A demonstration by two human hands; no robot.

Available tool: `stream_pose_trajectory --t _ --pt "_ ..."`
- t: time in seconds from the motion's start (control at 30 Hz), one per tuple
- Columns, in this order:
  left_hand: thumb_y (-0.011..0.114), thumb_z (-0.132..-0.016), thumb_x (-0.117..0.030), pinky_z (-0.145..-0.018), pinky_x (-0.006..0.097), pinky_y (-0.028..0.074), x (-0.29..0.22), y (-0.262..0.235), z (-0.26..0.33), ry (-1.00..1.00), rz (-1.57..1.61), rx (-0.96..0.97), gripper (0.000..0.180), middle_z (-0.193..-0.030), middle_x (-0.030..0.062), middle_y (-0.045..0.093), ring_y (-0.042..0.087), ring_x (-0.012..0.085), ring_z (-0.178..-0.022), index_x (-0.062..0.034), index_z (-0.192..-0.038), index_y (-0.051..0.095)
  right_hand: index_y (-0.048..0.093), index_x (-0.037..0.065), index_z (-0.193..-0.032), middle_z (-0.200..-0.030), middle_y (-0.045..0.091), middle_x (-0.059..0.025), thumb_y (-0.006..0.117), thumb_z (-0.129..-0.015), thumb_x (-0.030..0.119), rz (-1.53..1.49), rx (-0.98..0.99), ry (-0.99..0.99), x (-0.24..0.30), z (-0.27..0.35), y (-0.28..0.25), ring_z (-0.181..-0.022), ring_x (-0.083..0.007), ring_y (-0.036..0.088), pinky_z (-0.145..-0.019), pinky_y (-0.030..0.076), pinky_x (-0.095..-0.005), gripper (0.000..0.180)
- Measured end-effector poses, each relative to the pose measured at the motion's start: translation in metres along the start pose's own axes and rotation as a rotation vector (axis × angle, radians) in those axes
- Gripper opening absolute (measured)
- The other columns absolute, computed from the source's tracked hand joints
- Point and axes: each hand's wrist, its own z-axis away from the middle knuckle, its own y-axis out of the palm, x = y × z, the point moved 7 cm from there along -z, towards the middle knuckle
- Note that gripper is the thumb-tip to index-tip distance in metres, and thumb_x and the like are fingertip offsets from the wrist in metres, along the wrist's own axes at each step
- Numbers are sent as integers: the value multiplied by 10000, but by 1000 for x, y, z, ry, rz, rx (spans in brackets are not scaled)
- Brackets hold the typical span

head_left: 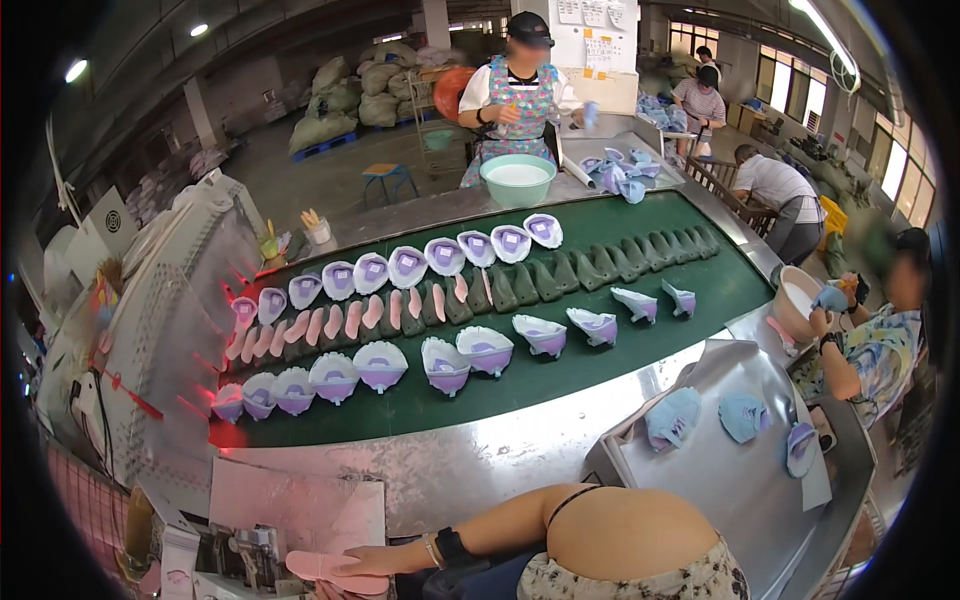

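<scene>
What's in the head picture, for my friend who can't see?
The person's right hand holds a flat pink sole beside a metal machine. Ahead, a green surface carries rows of purple-and-white shoe parts and dark curved pieces; a co-worker stands beyond.

Bright over my bench, dim toward the back of the hall.
Daylight from the windows (790, 82) and a ceiling tube (828, 38) light me from the upper right; the steel counter (500, 450) glares, red light tints the left end of the green belt (540, 385), faces are blurred, and my lens bends edges toward a black rim.
</scene>
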Motion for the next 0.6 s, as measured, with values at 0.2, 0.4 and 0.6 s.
stream_pose_trajectory --t 0.2,0.4,0.6 --pt "614 -894 -27 -882 382 496 10 -4 13 -154 96 -46 203 -1039 197 648 623 313 -956 79 -1067 625 487 -31 -1288 -1200 589 -124 574 -892 537 -11 70 16 -23 -8 2 -1072 -200 558 -907 444 -302 698" --pt "668 -881 -96 -783 338 523 53 5 35 -455 319 37 161 -933 141 666 626 230 -831 18 -995 656 539 13 -1266 -1199 605 -125 562 -916 457 -65 225 47 -19 12 16 -1063 -212 586 -909 441 -315 567" --pt "654 -865 -174 -741 256 445 91 24 55 -706 569 361 182 -862 29 608 555 96 -808 -26 -971 655 521 25 -1298 -1251 584 -133 563 -915 410 269 485 -293 -27 13 5 -1141 -242 555 -974 408 -336 545"
